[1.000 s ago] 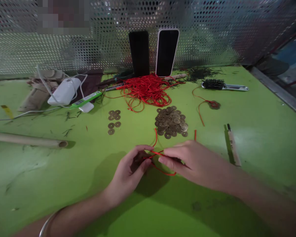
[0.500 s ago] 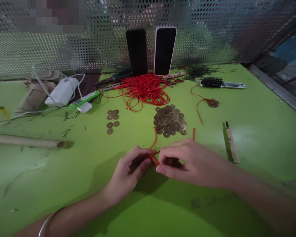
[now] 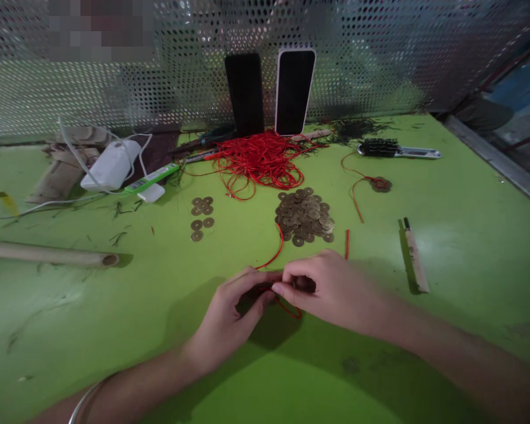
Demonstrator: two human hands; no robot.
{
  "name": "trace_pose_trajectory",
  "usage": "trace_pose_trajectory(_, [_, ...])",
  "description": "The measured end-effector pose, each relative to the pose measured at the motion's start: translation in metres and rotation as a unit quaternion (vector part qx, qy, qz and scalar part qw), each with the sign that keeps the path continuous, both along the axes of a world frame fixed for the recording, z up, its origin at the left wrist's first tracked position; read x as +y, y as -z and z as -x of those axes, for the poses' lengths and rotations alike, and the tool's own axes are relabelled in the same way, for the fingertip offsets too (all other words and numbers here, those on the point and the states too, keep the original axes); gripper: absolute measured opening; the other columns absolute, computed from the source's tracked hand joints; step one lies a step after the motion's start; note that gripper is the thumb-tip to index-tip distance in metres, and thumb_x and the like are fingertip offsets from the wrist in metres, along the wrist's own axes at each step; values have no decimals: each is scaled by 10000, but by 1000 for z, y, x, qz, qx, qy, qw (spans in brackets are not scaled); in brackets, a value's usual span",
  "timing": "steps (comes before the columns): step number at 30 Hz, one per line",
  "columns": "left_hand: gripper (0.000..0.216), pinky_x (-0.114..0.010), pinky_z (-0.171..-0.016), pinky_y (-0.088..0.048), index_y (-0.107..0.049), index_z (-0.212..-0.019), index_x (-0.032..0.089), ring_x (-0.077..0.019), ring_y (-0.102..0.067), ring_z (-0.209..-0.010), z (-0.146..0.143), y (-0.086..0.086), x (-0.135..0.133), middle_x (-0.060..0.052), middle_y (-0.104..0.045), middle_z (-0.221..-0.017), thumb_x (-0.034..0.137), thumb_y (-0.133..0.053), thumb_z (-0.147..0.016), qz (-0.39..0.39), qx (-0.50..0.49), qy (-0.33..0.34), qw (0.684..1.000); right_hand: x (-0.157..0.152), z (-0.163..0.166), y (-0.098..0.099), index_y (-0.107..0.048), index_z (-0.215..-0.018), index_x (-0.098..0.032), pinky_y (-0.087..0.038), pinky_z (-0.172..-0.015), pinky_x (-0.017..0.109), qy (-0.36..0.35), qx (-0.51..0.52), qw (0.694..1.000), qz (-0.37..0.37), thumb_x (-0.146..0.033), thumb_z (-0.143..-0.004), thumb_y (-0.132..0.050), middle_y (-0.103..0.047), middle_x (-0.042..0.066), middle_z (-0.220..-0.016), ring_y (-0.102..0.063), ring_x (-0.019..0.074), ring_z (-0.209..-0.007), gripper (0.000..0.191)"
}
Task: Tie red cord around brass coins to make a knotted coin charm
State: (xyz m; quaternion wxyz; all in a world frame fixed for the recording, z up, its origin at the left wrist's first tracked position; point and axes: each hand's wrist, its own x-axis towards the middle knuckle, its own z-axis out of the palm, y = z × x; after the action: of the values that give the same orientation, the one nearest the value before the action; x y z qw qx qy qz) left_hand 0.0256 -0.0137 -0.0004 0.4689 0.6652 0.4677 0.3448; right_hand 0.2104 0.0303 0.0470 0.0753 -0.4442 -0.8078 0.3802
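Observation:
Both hands meet low in the middle of the head view, pinching a red cord [image 3: 291,313]. My left hand [image 3: 234,306] is closed on it between thumb and fingers. From the right, my right hand [image 3: 331,288] pinches at the same spot, its fingertips against those of the left. One cord end curves up past the left fingers, and a loop hangs below the fingertips. Whether a coin is between the fingers is hidden. Just beyond the hands lies a heap of round coins with holes [image 3: 304,215]. Several more coins [image 3: 196,224] lie in a small group to its left.
A tangle of red cord [image 3: 265,159] lies before two upright phones [image 3: 295,91]. At right are a hairbrush [image 3: 380,148], a corded coin cluster [image 3: 381,184] and a wooden-handled tool [image 3: 416,256]. A tube [image 3: 48,253] and a white charger [image 3: 111,165] lie left.
My right hand has moved slightly left, closer against the left fingertips. The cord's crossing strand now hangs as a loop below them, and the upper end has shifted a little.

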Motion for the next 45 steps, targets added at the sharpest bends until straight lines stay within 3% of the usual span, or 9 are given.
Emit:
trace_pose_trajectory(8, [203,-232,-661,-481,-650,-992,181,-133,-591,-764,0,-5,-1,-39,-639,-866,112,-546,-832,36,26,13,999,-3,3,0,-601,-675,-170,-293,-495,201,-9,75,997,-15,-328,-858,-552,-567,-48,-564,-482,67,-503,247])
trace_pose_trajectory(11, [188,-229,-660,-483,-662,-988,195,-133,-589,-764,1,-5,-1,-32,-633,-849,146,-560,-838,42,2,-2,999,1,-1,-2,-580,-750,-164,-334,-525,195,-10,100,994,-48,-226,-863,-490,-583,-26,-676,-502,76,-568,157])
trace_pose_trajectory(15, [176,-206,-602,-484,-677,-986,196,-125,-581,-725,3,-3,0,-36,-615,-822,193,-584,-837,52,-57,-46,996,10,-8,-1,-575,-946,-176,-379,-569,205,-53,64,995,-63,-151,-777,-553,-599,-2,-915,-517,80,-637,172])
trace_pose_trajectory(19, [195,-195,-533,-494,-668,-1010,182,-98,-560,-629,3,-1,0,-34,-595,-828,231,-584,-841,107,-117,-61,985,14,-11,2,-630,-915,-178,-414,-634,219,-92,26,990,-102,-151,-846,-546,-600,9,-958,-557,83,-692,112])
trace_pose_trajectory(23, [187,-194,-565,-493,-676,-992,173,-118,-580,-689,1,-4,2,-35,-614,-819,222,-599,-829,121,-104,-68,985,12,-11,4,-658,-939,-178,-431,-646,215,-80,56,981,-165,-173,-880,-539,-620,18,-911,-589,97,-729,133])
trace_pose_trajectory(31, [178,-238,-637,-493,-676,-983,154,-138,-582,-725,5,1,2,-57,-637,-831,193,-587,-834,98,-77,12,992,7,-6,12,-645,-980,-146,-471,-779,217,-43,118,966,-224,-209,-893,-538,-685,16,-952,-625,113,-851,152])
trace_pose_trajectory(38, [173,-238,-741,-530,-707,-957,209,-145,-618,-835,5,2,4,-62,-660,-932,166,-620,-814,126,-165,19,978,12,-3,32,-658,-1013,-156,-472,-813,216,-64,189,971,-131,-108,-864,-505,-697,14,-990,-629,111,-889,219])
trace_pose_trajectory(42, [199,-197,-642,-543,-711,-975,238,-98,-600,-701,5,1,3,-46,-663,-927,168,-631,-807,147,-183,-14,972,12,-3,33,-634,-1082,-163,-462,-793,198,-73,191,975,-83,-27,-775,-494,-691,0,-1024,-631,98,-872,364])
trace_pose_trajectory(45, [216,-172,-596,-542,-707,-992,254,-90,-599,-683,7,2,3,-40,-669,-923,174,-635,-805,153,-195,-35,968,11,-3,34,-632,-1070,-161,-462,-724,205,-64,181,978,-79,-95,-774,-545,-699,1,-964,-630,105,-793,315])
